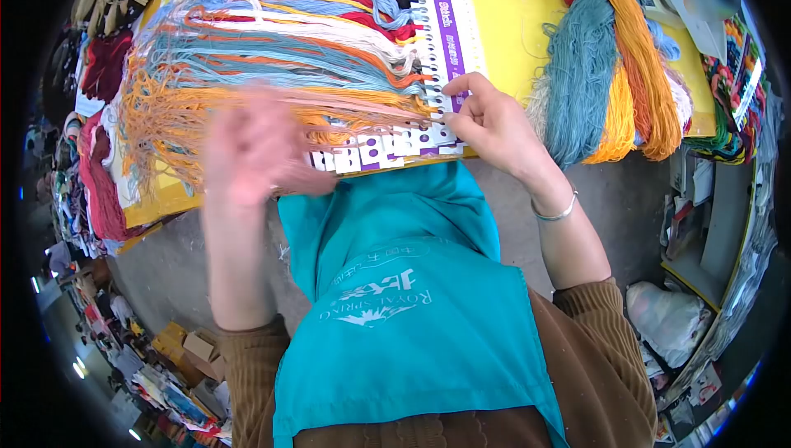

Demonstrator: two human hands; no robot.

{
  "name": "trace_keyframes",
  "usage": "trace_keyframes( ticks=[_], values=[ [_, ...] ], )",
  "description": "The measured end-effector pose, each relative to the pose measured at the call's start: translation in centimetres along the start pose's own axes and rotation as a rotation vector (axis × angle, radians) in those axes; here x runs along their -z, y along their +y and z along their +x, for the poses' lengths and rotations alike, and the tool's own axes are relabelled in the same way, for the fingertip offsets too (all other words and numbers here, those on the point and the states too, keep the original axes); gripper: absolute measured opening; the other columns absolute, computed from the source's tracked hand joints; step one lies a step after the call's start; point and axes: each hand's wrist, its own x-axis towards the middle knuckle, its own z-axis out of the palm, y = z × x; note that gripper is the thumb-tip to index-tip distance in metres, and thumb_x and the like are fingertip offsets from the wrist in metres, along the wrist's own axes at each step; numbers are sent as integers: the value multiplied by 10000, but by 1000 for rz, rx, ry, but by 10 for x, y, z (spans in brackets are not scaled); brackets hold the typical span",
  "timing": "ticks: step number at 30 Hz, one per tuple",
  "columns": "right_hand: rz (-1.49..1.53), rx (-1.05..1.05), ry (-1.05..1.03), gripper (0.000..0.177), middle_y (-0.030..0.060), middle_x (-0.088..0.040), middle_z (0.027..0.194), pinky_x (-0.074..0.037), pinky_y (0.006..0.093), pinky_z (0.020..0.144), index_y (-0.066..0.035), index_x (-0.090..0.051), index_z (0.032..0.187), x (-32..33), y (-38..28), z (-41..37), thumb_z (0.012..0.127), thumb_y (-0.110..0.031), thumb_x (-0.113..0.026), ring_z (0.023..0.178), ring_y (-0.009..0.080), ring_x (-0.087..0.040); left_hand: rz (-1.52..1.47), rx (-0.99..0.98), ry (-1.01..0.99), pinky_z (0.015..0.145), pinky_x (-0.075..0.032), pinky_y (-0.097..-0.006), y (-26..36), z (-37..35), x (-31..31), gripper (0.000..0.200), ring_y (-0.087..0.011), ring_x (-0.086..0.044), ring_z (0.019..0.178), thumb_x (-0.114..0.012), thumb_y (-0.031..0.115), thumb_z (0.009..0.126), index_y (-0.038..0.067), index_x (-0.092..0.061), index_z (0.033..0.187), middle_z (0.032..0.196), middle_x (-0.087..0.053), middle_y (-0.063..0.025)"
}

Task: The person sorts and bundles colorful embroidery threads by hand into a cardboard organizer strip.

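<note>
Directly at the right fingers [470,84], the holed purple-and-white card [451,28].

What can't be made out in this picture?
Left hand, head view: motion blur hides its fingers.
Purple-striped thread card, head view: the right hand covers part of it.
Orange skein, head view: the top is cut off by the upper edge.

This looks like a craft workshop for thread: a yellow tabletop [504,23] carries thick coloured skeins [581,73] and a punched card [453,23] strung with many strands [321,52]. A bare grey floor [521,201], piled cardboard boxes [202,351], a stuffed plastic bag [667,320] and a printed work apron [387,283] also suggest a workroom.
</note>
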Motion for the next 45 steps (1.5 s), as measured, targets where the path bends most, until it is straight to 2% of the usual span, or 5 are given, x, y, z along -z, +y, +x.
trace_keyframes(
  ticks=[18, 27, 35, 41, 45],
  values=[
    [-90, 621, 16, 343, 94, -647, 933, -502, 306, 788, -11, -622, 1125, -64, -126, 14, 795, -63, -702, 887, 189, -635, 1105, -1262, -33, 1109, -278, -416, 68, -124, 1, 511, -298, -364, 1371, -433, 252, 984, -39, -437, 1404, 1462, -436, -178],
    [230, 555, -1024, 358, 0, -613, 877, -485, 265, 722, -31, -605, 1106, -257, -222, 43, 794, -116, -758, 794, 82, -562, 1554, -1572, 534, 1154, -227, -413, 104, -224, 13, 479, -272, -325, 1412, -459, 235, 954, 31, -509, 1384, 1469, -437, -159],
    [97, 769, -928, 92, 0, -561, 661, -441, 293, 552, -60, -663, 913, -249, -274, 71, 845, -77, -604, 609, 107, -551, 1302, -226, 418, 877, -520, -325, 72, -280, 136, 482, -175, -646, 1009, -640, 131, 798, -33, -589, 1248, 1101, -674, -108],
    [-399, 1168, -930, 64, 113, -614, 698, -493, 398, 581, -111, -643, 876, -263, -312, 35, 821, -127, -615, 628, 330, -618, 1009, -958, 200, 885, -496, -300, 91, -259, 99, 490, -150, -604, 1058, -765, 157, 775, -33, -608, 1199, 1142, -636, -95],
    [-293, 1074, -779, 104, 110, -622, 706, -495, 359, 586, -100, -641, 903, -264, -311, 49, 802, -122, -645, 625, 291, -632, 1269, -145, -287, 836, -515, -354, 103, -256, 98, 401, -239, -665, 912, -680, 305, 873, -20, -669, 1108, 1208, -607, -160]
  ],
)
